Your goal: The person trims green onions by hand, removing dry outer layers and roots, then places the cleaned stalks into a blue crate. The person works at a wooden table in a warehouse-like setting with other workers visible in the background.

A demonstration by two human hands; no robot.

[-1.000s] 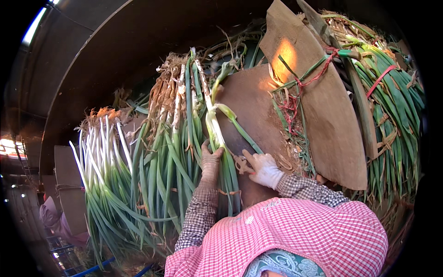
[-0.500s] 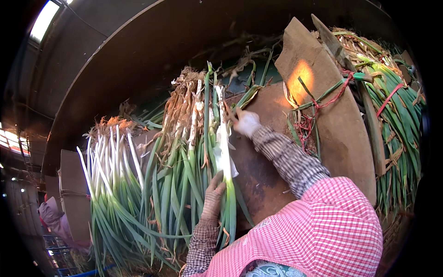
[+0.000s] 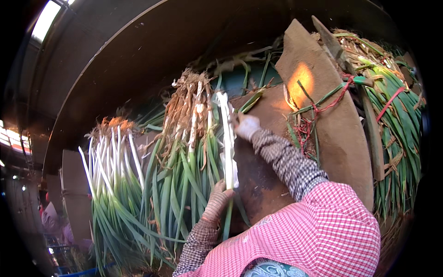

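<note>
My left hand (image 3: 218, 201), in a worn tan glove, is closed around a green onion (image 3: 227, 138) where its white shaft turns green. The stalk stands nearly lengthwise in view, its bare white end pointing away from me. Beside the upper shaft is my right hand (image 3: 248, 127), in a pale glove with its fingers curled in. Whether it pinches something thin there, I cannot make out. Just left lies a heap of unpeeled green onions (image 3: 187, 108) with brown, dry skins and roots. Farther left is a row of clean white-stemmed green onions (image 3: 110, 159) with their roots on.
A brown board (image 3: 323, 101) with red and green ties rises on the right, a green handle (image 3: 363, 81) near its edge. Bundled green onions (image 3: 392, 120) lie beyond it. A dark curved wall (image 3: 115, 60) borders the far side. Another person (image 3: 51, 217) is at far left.
Green leaves beside the held stalk's upper end are gone, and more white shaft shows. My right hand has dropped slightly and its fingers have curled in. My left hand has shifted a little nearer me.
</note>
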